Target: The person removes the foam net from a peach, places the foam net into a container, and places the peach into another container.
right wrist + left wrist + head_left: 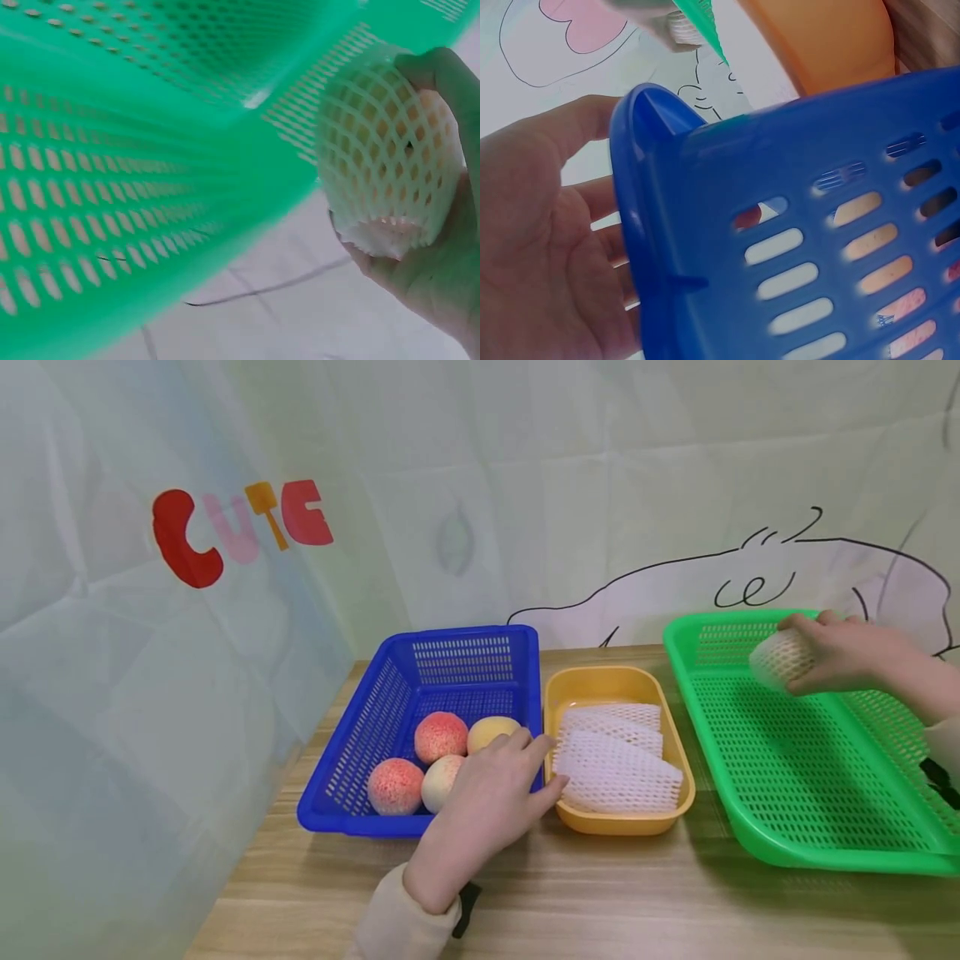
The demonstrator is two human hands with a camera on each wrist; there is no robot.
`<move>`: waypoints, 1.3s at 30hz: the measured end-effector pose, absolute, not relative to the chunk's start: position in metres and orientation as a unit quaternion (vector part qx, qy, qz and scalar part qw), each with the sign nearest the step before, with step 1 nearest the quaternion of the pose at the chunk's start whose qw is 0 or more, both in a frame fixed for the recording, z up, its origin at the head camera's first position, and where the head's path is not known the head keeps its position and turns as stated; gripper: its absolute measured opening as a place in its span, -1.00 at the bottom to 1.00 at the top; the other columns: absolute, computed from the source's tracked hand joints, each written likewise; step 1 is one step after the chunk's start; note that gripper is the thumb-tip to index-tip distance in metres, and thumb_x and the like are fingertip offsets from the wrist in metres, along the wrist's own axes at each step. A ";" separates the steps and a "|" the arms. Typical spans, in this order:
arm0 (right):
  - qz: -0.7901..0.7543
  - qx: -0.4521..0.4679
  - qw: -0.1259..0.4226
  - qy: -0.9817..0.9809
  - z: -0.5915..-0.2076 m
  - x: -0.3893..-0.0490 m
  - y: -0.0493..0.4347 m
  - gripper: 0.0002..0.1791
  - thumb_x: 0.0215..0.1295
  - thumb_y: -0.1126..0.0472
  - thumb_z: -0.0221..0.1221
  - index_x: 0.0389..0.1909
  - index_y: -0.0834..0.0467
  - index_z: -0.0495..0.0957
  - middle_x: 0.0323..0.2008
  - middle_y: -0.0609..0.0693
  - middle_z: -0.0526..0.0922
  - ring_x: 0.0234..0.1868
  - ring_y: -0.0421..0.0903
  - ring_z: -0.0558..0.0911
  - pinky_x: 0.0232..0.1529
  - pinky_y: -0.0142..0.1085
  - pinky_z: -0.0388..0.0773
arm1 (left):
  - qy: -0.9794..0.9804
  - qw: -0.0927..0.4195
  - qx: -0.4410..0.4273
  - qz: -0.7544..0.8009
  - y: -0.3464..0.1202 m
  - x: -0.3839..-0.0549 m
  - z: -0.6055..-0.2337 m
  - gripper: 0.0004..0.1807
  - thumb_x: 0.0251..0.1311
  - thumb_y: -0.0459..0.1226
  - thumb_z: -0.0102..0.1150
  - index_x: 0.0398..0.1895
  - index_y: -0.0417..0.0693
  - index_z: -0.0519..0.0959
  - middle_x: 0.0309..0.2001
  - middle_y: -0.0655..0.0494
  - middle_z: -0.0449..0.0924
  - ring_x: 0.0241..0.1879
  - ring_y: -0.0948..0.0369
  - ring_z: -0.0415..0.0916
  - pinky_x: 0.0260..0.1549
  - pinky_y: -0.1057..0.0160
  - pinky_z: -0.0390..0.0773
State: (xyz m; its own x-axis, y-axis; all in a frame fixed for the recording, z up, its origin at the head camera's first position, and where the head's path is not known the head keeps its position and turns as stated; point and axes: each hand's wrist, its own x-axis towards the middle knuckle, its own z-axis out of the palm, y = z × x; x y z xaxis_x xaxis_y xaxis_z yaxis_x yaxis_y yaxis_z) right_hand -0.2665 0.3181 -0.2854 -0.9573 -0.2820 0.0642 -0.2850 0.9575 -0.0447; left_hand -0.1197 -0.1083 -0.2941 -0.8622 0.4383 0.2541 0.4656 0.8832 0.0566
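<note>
My right hand [847, 652] grips a round fruit wrapped in a white foam net [782, 658], held over the back of the green basket [701, 760]. In the right wrist view the thumb and fingers curl round the netted fruit [390, 150], and yellowish skin shows through the mesh. My left hand [498, 785] reaches over the near right corner of the blue basket [330, 822], fingers loosely spread and holding nothing. Beneath and beside it lie peach-like fruits: two speckled red ones [441, 737], a yellow one [491, 732] and a pale one [441, 781], partly hidden by the hand.
Between the two baskets stands a yellow-orange tray [618, 823] with several flat white foam nets [618, 768] in it. All three containers sit on a wood-grain table [600, 893]. A pale printed cloth [525, 510] hangs behind and along the left.
</note>
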 end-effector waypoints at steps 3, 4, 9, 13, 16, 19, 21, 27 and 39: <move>0.024 0.152 0.037 -0.987 -0.273 -0.258 0.315 -0.02 -0.21 -0.05 0.46 0.26 0.15 0.20 -0.11 0.42 0.44 -0.20 0.33 0.51 -0.42 0.05 0.49 | -0.963 0.117 -0.237 -0.059 -0.108 -0.120 -0.293 -0.56 0.27 0.06 0.10 0.04 -0.01 0.57 -0.24 0.12 0.57 -0.34 0.22 0.49 -0.46 0.34 0.47; 0.023 0.157 0.041 -0.986 -0.269 -0.254 0.313 -0.02 -0.22 -0.05 0.47 0.25 0.15 0.21 -0.11 0.41 0.45 -0.21 0.32 0.52 -0.42 0.04 0.50 | -0.963 0.117 -0.237 -0.058 -0.108 -0.119 -0.293 -0.57 0.27 0.06 0.10 0.04 -0.01 0.57 -0.24 0.12 0.57 -0.34 0.22 0.50 -0.45 0.34 0.47; 0.016 0.178 0.063 -0.982 -0.252 -0.238 0.301 0.00 -0.24 -0.01 0.49 0.26 0.14 0.22 -0.08 0.41 0.45 -0.21 0.27 0.51 -0.44 -0.04 0.48 | -0.965 0.110 -0.231 -0.057 -0.109 -0.119 -0.292 -0.55 0.27 0.06 0.09 0.07 0.00 0.56 -0.23 0.12 0.58 -0.34 0.22 0.50 -0.47 0.35 0.46; 0.013 0.183 0.092 -0.979 -0.244 -0.225 0.296 0.01 -0.26 -0.01 0.50 0.28 0.11 0.24 -0.04 0.42 0.45 -0.17 0.31 0.50 -0.48 -0.08 0.43 | -0.965 0.107 -0.232 -0.060 -0.108 -0.118 -0.291 -0.54 0.27 0.05 0.09 0.10 0.00 0.56 -0.20 0.11 0.59 -0.32 0.21 0.51 -0.46 0.35 0.46; 0.023 0.186 0.121 -0.975 -0.243 -0.216 0.292 0.01 -0.31 0.00 0.52 0.27 0.07 0.27 -0.03 0.40 0.46 -0.15 0.34 0.50 -0.52 -0.14 0.39 | -0.965 0.107 -0.233 -0.061 -0.108 -0.118 -0.291 -0.54 0.27 0.05 0.09 0.11 0.00 0.56 -0.19 0.11 0.59 -0.31 0.21 0.52 -0.45 0.35 0.47; 0.037 0.197 0.148 -0.968 -0.245 -0.209 0.288 0.03 -0.37 0.01 0.55 0.25 0.05 0.30 -0.03 0.37 0.47 -0.16 0.31 0.51 -0.52 -0.18 0.37 | -0.965 0.107 -0.233 -0.063 -0.108 -0.118 -0.291 -0.54 0.27 0.05 0.09 0.10 0.00 0.56 -0.19 0.11 0.59 -0.31 0.22 0.51 -0.44 0.35 0.48; 0.048 0.204 0.160 -0.965 -0.246 -0.204 0.285 0.04 -0.39 0.01 0.56 0.25 0.05 0.31 -0.02 0.35 0.47 -0.15 0.30 0.51 -0.51 -0.18 0.38 | -0.965 0.107 -0.232 -0.063 -0.108 -0.118 -0.291 -0.54 0.27 0.05 0.09 0.10 0.00 0.56 -0.19 0.11 0.59 -0.32 0.22 0.51 -0.44 0.35 0.48; 0.077 0.212 0.185 -0.957 -0.246 -0.189 0.275 0.06 -0.41 0.02 0.57 0.27 0.05 0.30 0.01 0.30 0.44 -0.14 0.28 0.50 -0.50 -0.19 0.36 | -0.965 0.107 -0.230 -0.064 -0.108 -0.117 -0.291 -0.54 0.27 0.05 0.10 0.10 0.00 0.55 -0.20 0.11 0.58 -0.30 0.21 0.51 -0.42 0.34 0.49; 0.161 0.241 0.255 -0.923 -0.255 -0.157 0.259 0.15 -0.53 0.23 0.59 0.32 0.02 0.31 -0.02 0.14 0.49 -0.09 -0.46 0.25 -0.42 -0.46 0.29 | -0.966 0.106 -0.227 -0.060 -0.109 -0.117 -0.292 -0.53 0.27 0.06 0.09 0.12 0.00 0.55 -0.15 0.10 0.60 -0.25 0.19 0.54 -0.35 0.29 0.54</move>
State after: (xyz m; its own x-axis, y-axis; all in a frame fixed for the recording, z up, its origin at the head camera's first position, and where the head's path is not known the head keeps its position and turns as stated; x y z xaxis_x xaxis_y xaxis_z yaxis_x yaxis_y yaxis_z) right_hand -0.1570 0.2594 -0.2552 -0.7541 -0.3623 0.5479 -0.5263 0.8323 -0.1740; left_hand -0.1169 -0.1086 -0.2919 -0.8746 0.4260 0.2315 0.4512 0.8899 0.0674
